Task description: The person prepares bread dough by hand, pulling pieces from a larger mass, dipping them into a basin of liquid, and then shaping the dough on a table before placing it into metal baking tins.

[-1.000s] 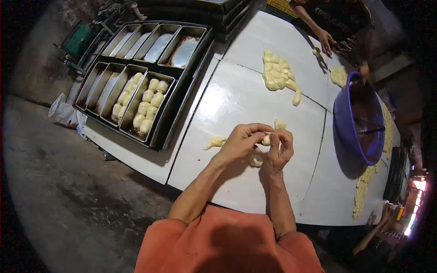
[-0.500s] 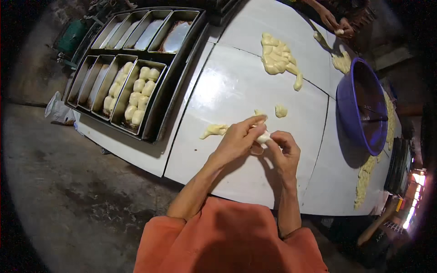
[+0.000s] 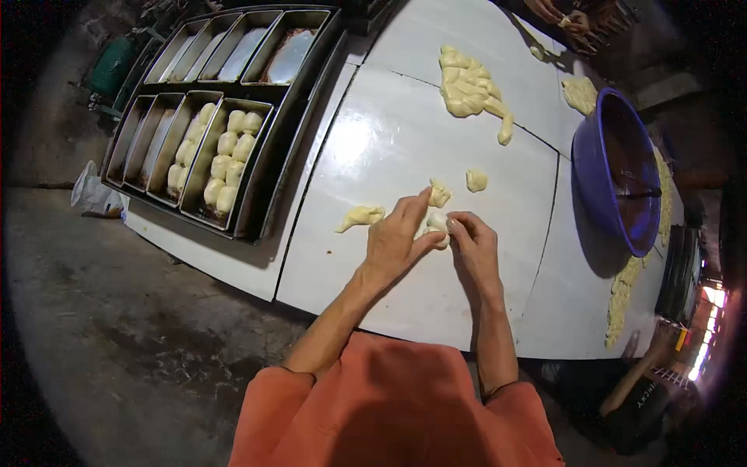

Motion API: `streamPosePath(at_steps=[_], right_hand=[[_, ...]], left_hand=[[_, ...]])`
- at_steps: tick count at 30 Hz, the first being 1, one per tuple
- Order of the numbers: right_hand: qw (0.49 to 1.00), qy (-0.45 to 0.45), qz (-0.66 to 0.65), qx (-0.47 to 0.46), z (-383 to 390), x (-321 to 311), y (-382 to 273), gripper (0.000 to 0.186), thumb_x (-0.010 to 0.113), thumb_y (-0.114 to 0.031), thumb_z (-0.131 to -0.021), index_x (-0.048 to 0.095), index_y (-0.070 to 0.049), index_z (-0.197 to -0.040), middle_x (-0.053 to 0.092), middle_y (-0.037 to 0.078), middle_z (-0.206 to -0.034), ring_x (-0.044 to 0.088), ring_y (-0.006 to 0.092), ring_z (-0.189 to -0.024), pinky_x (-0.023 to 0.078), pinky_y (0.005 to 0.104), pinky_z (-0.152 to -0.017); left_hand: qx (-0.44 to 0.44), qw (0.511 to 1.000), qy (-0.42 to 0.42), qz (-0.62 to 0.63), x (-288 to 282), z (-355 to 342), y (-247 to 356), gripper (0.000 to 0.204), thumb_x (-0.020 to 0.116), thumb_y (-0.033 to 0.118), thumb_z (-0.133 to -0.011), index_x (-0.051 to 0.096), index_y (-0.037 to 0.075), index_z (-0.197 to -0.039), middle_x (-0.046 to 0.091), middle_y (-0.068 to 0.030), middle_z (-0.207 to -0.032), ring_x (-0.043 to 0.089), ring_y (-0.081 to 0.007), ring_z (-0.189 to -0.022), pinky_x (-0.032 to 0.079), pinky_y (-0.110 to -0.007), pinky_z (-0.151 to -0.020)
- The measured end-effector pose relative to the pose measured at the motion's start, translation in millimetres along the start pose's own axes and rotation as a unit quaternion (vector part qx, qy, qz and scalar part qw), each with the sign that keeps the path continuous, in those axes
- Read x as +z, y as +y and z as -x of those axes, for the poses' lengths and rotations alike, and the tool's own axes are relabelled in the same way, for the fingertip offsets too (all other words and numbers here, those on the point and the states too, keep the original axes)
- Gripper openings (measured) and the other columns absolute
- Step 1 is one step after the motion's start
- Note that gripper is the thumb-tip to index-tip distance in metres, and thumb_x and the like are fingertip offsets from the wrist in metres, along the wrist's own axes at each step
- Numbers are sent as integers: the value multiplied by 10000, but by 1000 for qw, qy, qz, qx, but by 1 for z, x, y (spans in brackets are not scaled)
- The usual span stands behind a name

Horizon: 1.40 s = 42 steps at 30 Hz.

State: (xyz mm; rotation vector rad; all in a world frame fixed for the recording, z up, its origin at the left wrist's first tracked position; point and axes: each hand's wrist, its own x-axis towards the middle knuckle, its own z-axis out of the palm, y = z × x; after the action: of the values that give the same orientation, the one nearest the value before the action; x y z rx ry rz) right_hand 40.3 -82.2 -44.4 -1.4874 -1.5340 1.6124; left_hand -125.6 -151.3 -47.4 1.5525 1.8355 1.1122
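A small pale piece of dough [image 3: 437,224] lies on the white tabletop between my two hands. My left hand [image 3: 393,241] rests on its left side, fingers stretched out and the thumb reaching toward the dough's near edge. With bent fingers and thumb, my right hand [image 3: 476,247] grips the dough from the right. Just beyond my left fingertips sits a loose dough scrap [image 3: 440,193], and a rounder lump [image 3: 476,180] is a little farther right. A flattened strip of dough [image 3: 361,218] lies to the left of my left hand.
Loaf tins [image 3: 233,109] stand in a dark tray at the left, two holding dough balls. Farther off is a pile of dough pieces [image 3: 471,86]. A purple basin [image 3: 603,156] stands at the right, with dough strips [image 3: 621,303] beside it. Another person's hands [image 3: 574,22] work at the top.
The dough between my hands has come down toward the tabletop. My left fingers have spread from a closed grip, uncovering the scrap beyond. The view has shifted slightly.
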Motion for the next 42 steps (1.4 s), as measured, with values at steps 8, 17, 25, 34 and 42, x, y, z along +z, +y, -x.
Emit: streamPosePath(at_steps=[8, 17, 25, 34, 42], right_hand=[[996, 2, -86, 16, 10, 11, 0, 264, 585, -194, -997, 676, 51, -1036, 648, 64, -851, 580, 124, -718, 484, 274, -668], [956, 106, 211, -172, -6, 24, -35, 418, 724, -258, -878, 652, 42, -1160, 681, 182, -992, 668, 288, -878, 534, 380, -802], [942, 8, 280, -184, -27, 33, -50, 260, 607, -195, -942, 660, -3, -1110, 654, 180, -1059, 649, 344, -954, 508, 443, -865], [985, 14, 101, -143, 6, 51, -62, 452, 710, -196, -897, 595, 4, -1286, 610, 192, -1267, 650, 329, -1080, 559, 402, -884], [986, -90, 21, -136, 14, 66, -62, 372, 673, -196, -960, 620, 33, -1248, 702, 172, -1113, 696, 238, -1000, 567, 343, -859]], left_hand=[[33, 996, -88, 10, -3, 4, 6, 505, 751, 272, -847, 589, 38, -1264, 636, -154, -1153, 674, -339, -950, 545, -420, -794], [-58, 989, -131, -35, -31, 33, 18, 693, 801, 269, -783, 503, 63, -1373, 596, -162, -1237, 662, -359, -977, 550, -438, -815], [-87, 989, 34, -113, -70, 35, -20, 562, 793, 281, -823, 615, 62, -1309, 613, -156, -1284, 647, -311, -1075, 549, -405, -898], [-43, 994, 70, -79, -65, 15, -48, 287, 710, 200, -912, 672, 47, -1151, 702, -62, -876, 676, -233, -737, 551, -340, -679], [-324, 766, -26, 554, -62, 7, -11, 296, 621, 247, -1017, 579, 18, -1199, 710, -60, -918, 701, -86, -759, 565, -191, -583]])
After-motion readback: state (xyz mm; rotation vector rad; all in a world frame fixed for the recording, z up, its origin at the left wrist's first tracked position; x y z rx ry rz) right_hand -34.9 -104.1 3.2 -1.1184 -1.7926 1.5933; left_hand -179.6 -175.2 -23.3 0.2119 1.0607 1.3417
